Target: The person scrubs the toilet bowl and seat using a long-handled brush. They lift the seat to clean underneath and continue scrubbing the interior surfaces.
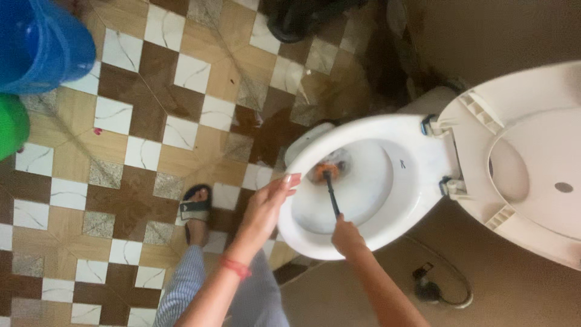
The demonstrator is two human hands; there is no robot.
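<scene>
Right hand [347,235] is wrapped tight around the upper end of a dark-handled toilet brush [330,192], fingers closed on the stick. The handle slants from the near rim down into the white toilet bowl [363,239], and the orange bristle head sits at the bottom of the bowl, in the water by the drain. Left hand [270,203] is flat and loose, fingers together and stretched forward, holding nothing; the fingertips lie over the bowl's rim on the side nearest the tiled floor, though I cannot tell for sure whether they press on it or hover just above. A red band [235,267] circles that wrist.

Beyond the bowl the seat and lid [532,163] are raised, leaning back on their hinges toward the plain beige wall. Below the bowl, on the floor beside its base, a dark valve with a looping hose [439,290] lies close to the wall.

The floor [139,151] is patterned in brown, tan and white tiles, and looks wet and dark near the foot of the toilet. One foot in a dark sandal [195,209] stands on the tiles just beside the bowl, with a striped trouser leg [181,287] below it. Far off at the floor's opposite edge sit a blue plastic bucket [39,42] and, touching it, something green [11,124], only partly visible.
</scene>
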